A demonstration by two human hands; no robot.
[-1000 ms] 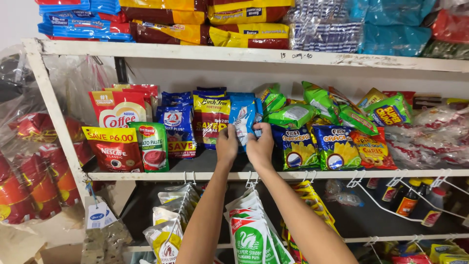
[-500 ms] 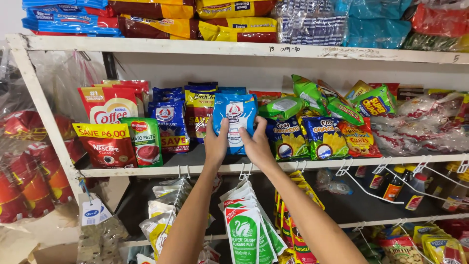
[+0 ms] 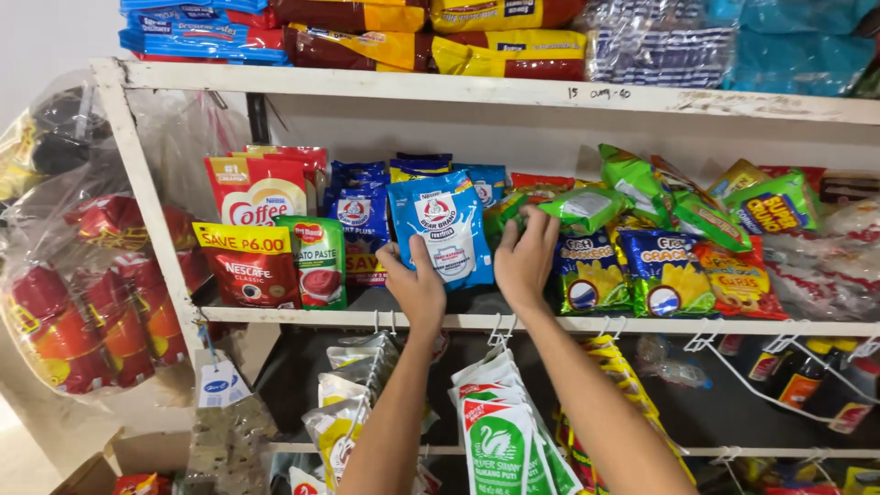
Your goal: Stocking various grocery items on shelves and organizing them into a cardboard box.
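White shelf (image 3: 642, 325) spans mid-frame; your blue milk-powder pouch (image 3: 440, 225) stands upright on it at centre, long axis vertical, among the coffee and snack packs. Your left hand (image 3: 414, 282) has its grip clenched on the pouch's lower left corner, so the pouch lies up and right of it. Your right hand (image 3: 527, 257), just right of the pouch's edge, looks loosely curled against the green packet (image 3: 587, 206), holding nothing that I can make out; left is nearer.

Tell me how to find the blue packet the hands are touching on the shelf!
Look at the white middle shelf, between the coffee packs on the left and the snack bags on the right. The light blue pouch stands upright there, with the left hand gripping its lower edge and the right hand beside it. It is paler than the dark blue packs behind and has a round emblem.
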